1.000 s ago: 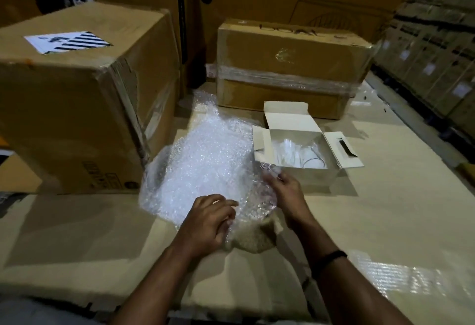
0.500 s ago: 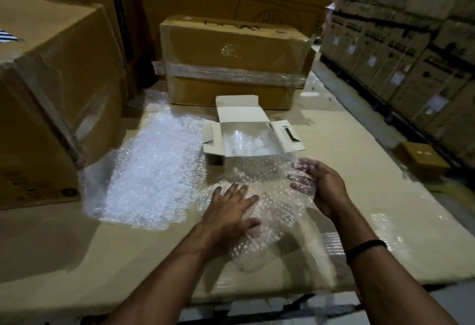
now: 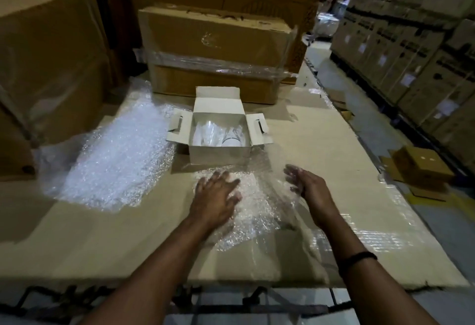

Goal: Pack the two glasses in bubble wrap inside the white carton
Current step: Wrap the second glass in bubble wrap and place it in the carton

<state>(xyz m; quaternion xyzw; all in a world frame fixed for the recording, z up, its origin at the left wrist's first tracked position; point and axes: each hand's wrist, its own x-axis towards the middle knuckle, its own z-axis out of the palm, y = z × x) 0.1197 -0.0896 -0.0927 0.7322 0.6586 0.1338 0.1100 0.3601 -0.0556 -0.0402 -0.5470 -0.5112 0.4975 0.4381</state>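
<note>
The small white carton (image 3: 218, 153) stands open on the cardboard work surface, its flaps spread. Two clear glasses (image 3: 221, 134) lie inside it. In front of the carton lies a loose sheet of bubble wrap (image 3: 254, 211). My left hand (image 3: 214, 196) presses flat on this sheet with the fingers spread. My right hand (image 3: 305, 184) is at the sheet's right edge, fingers straight, with the film draped against them. A larger pile of bubble wrap (image 3: 113, 160) lies to the carton's left.
A big brown box (image 3: 46, 67) stands at the left and a film-wrapped brown box (image 3: 218, 49) behind the carton. Stacked boxes (image 3: 411, 54) line the right aisle. A small brown box (image 3: 421, 168) sits on the floor to the right. The work surface's near edge (image 3: 231, 282) is ragged.
My hands pulled one sheet off the pile and laid it in front of the carton. The left hand went from gripping to pressing flat; the right hand opened. The view turned left.
</note>
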